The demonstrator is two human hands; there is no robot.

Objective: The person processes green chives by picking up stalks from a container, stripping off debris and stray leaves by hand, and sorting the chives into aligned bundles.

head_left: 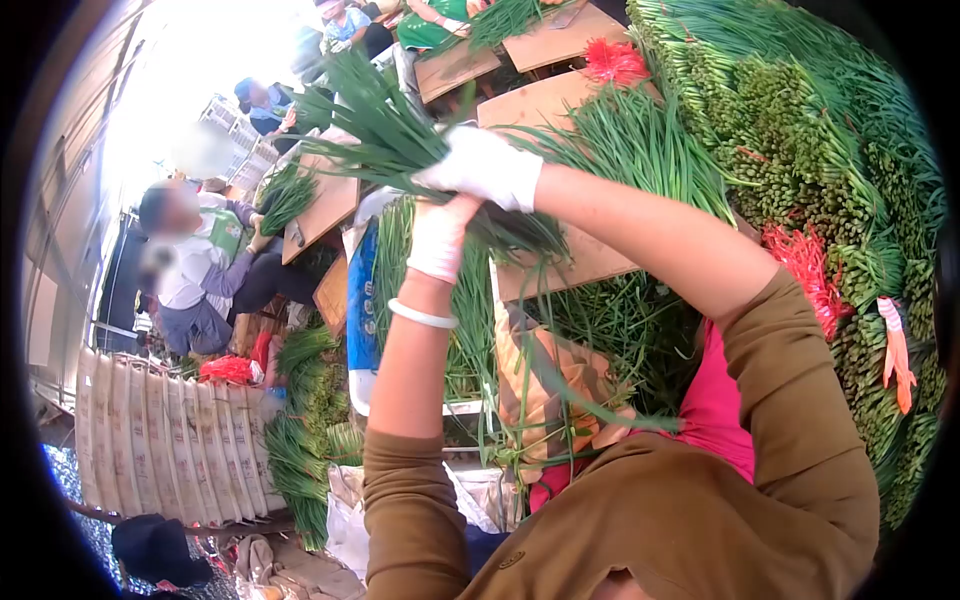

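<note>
In front of me I hold up a bunch of garlic chives [385,125], its leaves fanning out to the upper left and its other ends pointing down to the right. My right hand [487,168], in a white glove, is closed around the bunch from above. Just below, my left hand [440,237], also gloved in white, is closed on the same bunch; its fingers are partly hidden by leaves. More chives [640,150] lie on the wooden board [590,255] beyond my right forearm. Loose leaves hang over my lap.
Stacked chive bundles [800,140] form a wall on the right, with red ties [805,275] and an orange glove [897,350] there. A white-and-blue crate [362,310] stands left of my lap. A co-worker [200,255] sits at another board; other people work farther back.
</note>
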